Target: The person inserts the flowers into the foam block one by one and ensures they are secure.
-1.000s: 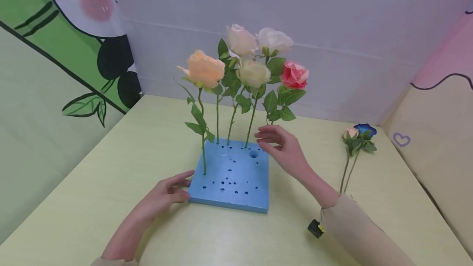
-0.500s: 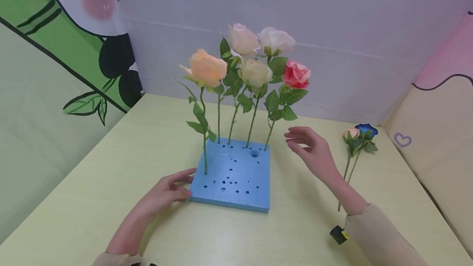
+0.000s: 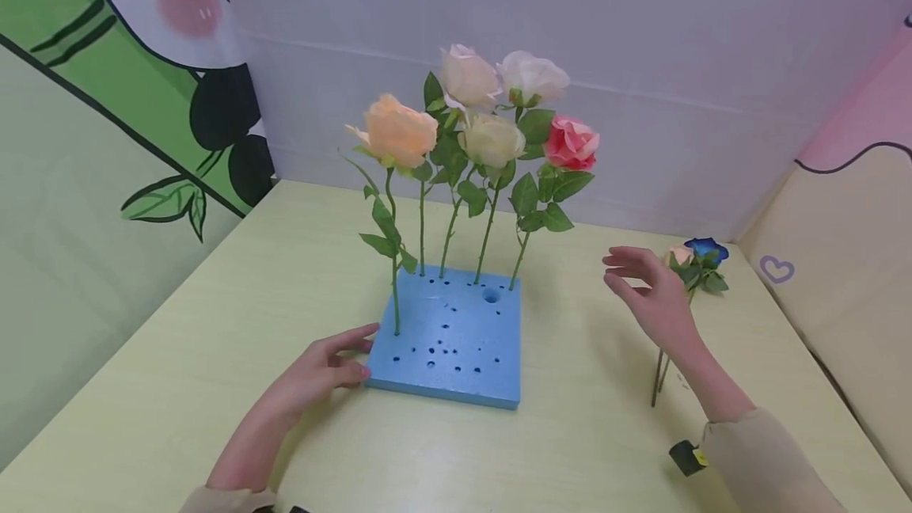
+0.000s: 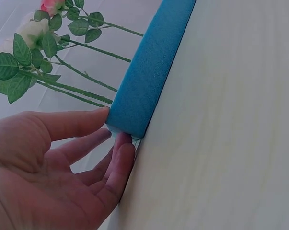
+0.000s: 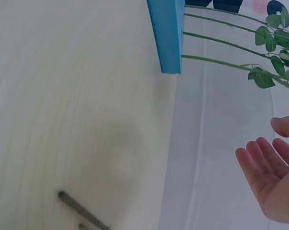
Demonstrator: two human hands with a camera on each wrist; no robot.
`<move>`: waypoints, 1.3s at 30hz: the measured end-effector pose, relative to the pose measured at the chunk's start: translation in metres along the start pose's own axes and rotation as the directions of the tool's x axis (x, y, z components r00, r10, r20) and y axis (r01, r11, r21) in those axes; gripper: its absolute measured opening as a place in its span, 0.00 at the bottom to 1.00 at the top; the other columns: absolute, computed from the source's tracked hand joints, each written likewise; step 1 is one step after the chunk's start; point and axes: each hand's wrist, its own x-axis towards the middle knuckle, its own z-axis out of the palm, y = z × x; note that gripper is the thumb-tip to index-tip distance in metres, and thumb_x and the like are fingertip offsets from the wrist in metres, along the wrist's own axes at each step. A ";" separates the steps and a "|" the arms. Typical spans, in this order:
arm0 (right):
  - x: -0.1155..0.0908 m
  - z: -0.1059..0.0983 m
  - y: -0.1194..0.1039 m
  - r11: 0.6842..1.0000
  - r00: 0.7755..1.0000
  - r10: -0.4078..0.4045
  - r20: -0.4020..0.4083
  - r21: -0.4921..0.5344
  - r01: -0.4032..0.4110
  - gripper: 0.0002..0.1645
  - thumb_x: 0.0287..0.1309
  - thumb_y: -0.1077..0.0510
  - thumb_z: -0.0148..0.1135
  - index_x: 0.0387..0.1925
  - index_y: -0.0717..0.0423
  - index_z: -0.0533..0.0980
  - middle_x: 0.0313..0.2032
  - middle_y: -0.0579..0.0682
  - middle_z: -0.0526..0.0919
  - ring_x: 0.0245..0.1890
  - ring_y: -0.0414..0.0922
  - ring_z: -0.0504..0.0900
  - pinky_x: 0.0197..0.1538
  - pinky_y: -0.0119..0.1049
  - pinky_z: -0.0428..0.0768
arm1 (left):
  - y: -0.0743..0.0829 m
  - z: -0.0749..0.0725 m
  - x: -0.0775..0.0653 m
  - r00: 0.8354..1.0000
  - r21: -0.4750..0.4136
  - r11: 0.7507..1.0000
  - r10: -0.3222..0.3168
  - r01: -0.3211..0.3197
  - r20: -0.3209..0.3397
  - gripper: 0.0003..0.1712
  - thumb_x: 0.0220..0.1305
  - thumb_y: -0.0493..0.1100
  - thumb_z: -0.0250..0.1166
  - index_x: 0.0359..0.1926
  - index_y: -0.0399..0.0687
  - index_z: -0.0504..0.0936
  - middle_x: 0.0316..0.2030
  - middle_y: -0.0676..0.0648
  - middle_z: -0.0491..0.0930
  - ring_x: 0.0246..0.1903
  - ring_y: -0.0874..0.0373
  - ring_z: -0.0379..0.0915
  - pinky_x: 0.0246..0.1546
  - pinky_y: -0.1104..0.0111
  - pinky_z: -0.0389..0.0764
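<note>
A blue foam block (image 3: 456, 382) pierced with holes stands on the table, bearing several upright artificial roses. A peach rose (image 3: 399, 133) rises near its left side. Along the back edge stand a cream rose (image 3: 492, 140), a pale pink rose (image 3: 469, 77), a white rose (image 3: 533, 76) and a pink-red rose (image 3: 571, 142). My left hand (image 3: 317, 374) touches the block's left side; in the left wrist view its thumb (image 4: 79, 122) rests at the block's corner. My right hand (image 3: 659, 299) hovers with nothing in it, fingers loosely bent, in front of two loose roses.
A blue rose (image 3: 705, 250) and a small peach rose (image 3: 682, 255) lie on the table (image 3: 570, 418) at the right, stems toward me. Behind the table hangs a pale cloth backdrop (image 3: 663, 101). A small black device (image 3: 686, 457) sits by my right cuff.
My right hand has moved right, away from the pink-red rose's stem and toward the two lying roses. My left hand has stayed at the block's side.
</note>
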 end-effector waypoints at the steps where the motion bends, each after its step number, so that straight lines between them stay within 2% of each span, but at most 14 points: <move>1: 0.000 -0.002 0.003 1.000 1.000 0.004 -0.005 -0.005 -0.004 0.25 0.67 0.50 0.60 0.64 0.49 0.72 0.56 0.53 0.83 0.45 0.16 0.75 0.44 0.15 0.74 | 0.000 0.000 0.000 1.000 0.003 1.000 -0.001 0.001 -0.002 0.37 0.65 0.38 0.63 0.73 0.47 0.63 0.66 0.33 0.68 0.43 0.56 0.79 0.44 0.66 0.78; 12: 0.003 -0.027 0.044 0.990 0.999 0.006 -0.033 -0.142 -0.011 0.31 0.67 0.51 0.60 0.68 0.55 0.68 0.57 0.60 0.81 0.44 0.12 0.69 0.43 0.09 0.69 | 0.001 0.001 0.000 1.000 0.022 1.000 -0.012 0.012 -0.010 0.36 0.66 0.38 0.62 0.73 0.48 0.64 0.66 0.34 0.69 0.44 0.55 0.79 0.45 0.66 0.75; 18: 0.002 -0.044 0.067 0.979 0.998 0.045 -0.037 -0.196 -0.051 0.33 0.67 0.49 0.60 0.68 0.60 0.67 0.57 0.64 0.80 0.42 0.09 0.65 0.42 0.08 0.67 | 0.001 0.002 -0.001 1.000 0.013 1.000 0.001 -0.001 -0.002 0.36 0.66 0.38 0.62 0.74 0.47 0.63 0.66 0.33 0.68 0.44 0.55 0.78 0.45 0.65 0.75; 21: 0.002 -0.050 0.075 0.973 0.997 0.071 -0.031 -0.220 -0.076 0.35 0.67 0.48 0.61 0.68 0.60 0.67 0.57 0.65 0.79 0.43 0.14 0.68 0.41 0.08 0.67 | 0.000 0.002 -0.001 1.000 0.011 1.000 0.002 -0.001 -0.004 0.36 0.66 0.38 0.62 0.74 0.47 0.62 0.66 0.33 0.69 0.44 0.55 0.78 0.45 0.65 0.75; 23: 0.001 -0.053 0.079 0.968 0.996 0.090 -0.018 -0.236 -0.091 0.36 0.67 0.47 0.61 0.69 0.60 0.65 0.58 0.66 0.78 0.47 0.26 0.76 0.41 0.09 0.68 | 0.000 0.001 -0.001 1.000 0.013 1.000 0.001 -0.001 -0.005 0.36 0.66 0.38 0.62 0.74 0.47 0.63 0.66 0.33 0.69 0.44 0.55 0.78 0.45 0.65 0.75; 25: 0.001 -0.055 0.083 0.959 0.994 0.110 0.001 -0.263 -0.106 0.38 0.67 0.46 0.61 0.70 0.61 0.64 0.59 0.67 0.77 0.52 0.42 0.80 0.43 0.15 0.74 | 0.000 0.001 -0.001 1.000 0.014 1.000 0.000 0.000 -0.005 0.36 0.66 0.38 0.62 0.74 0.47 0.63 0.66 0.33 0.69 0.44 0.55 0.78 0.45 0.65 0.75; 27: 0.001 -0.057 0.086 0.951 0.990 0.136 0.039 -0.287 -0.119 0.41 0.67 0.45 0.60 0.71 0.63 0.61 0.62 0.68 0.74 0.57 0.59 0.77 0.49 0.30 0.79 | 0.000 0.001 -0.001 1.000 0.012 1.000 -0.003 0.003 -0.002 0.36 0.66 0.38 0.62 0.74 0.47 0.63 0.66 0.33 0.69 0.44 0.55 0.78 0.45 0.65 0.75; 29: 0.002 -0.060 0.089 0.944 0.982 0.161 0.095 -0.307 -0.125 0.43 0.67 0.45 0.60 0.72 0.65 0.58 0.64 0.69 0.70 0.59 0.66 0.73 0.52 0.48 0.79 | 0.000 0.001 -0.001 1.000 0.005 1.000 -0.003 0.003 0.000 0.36 0.66 0.37 0.62 0.74 0.47 0.63 0.66 0.33 0.69 0.44 0.55 0.78 0.45 0.65 0.75; 31: 0.003 -0.062 0.092 0.936 0.968 0.189 0.166 -0.327 -0.127 0.46 0.67 0.43 0.60 0.73 0.67 0.55 0.67 0.71 0.65 0.61 0.69 0.69 0.54 0.63 0.73 | 0.000 0.001 -0.001 1.000 -0.003 1.000 -0.003 0.003 0.002 0.36 0.66 0.37 0.62 0.74 0.46 0.63 0.66 0.33 0.69 0.44 0.55 0.78 0.46 0.65 0.76; 35: 0.003 -0.067 0.100 0.928 0.935 0.232 0.267 -0.350 -0.130 0.51 0.66 0.43 0.60 0.74 0.70 0.50 0.70 0.74 0.58 0.63 0.73 0.65 0.56 0.69 0.68 | -0.001 0.001 -0.001 1.000 -0.004 1.000 -0.002 0.002 0.002 0.36 0.66 0.37 0.62 0.74 0.47 0.63 0.66 0.33 0.68 0.44 0.55 0.78 0.46 0.66 0.76; 39: 0.002 -0.069 0.107 0.917 0.915 0.268 0.302 -0.372 -0.146 0.52 0.66 0.43 0.61 0.73 0.72 0.49 0.70 0.75 0.56 0.63 0.74 0.64 0.57 0.69 0.68 | 0.000 0.001 -0.001 1.000 0.007 1.000 -0.007 0.007 -0.004 0.36 0.66 0.38 0.62 0.73 0.47 0.64 0.66 0.33 0.69 0.44 0.55 0.78 0.45 0.65 0.74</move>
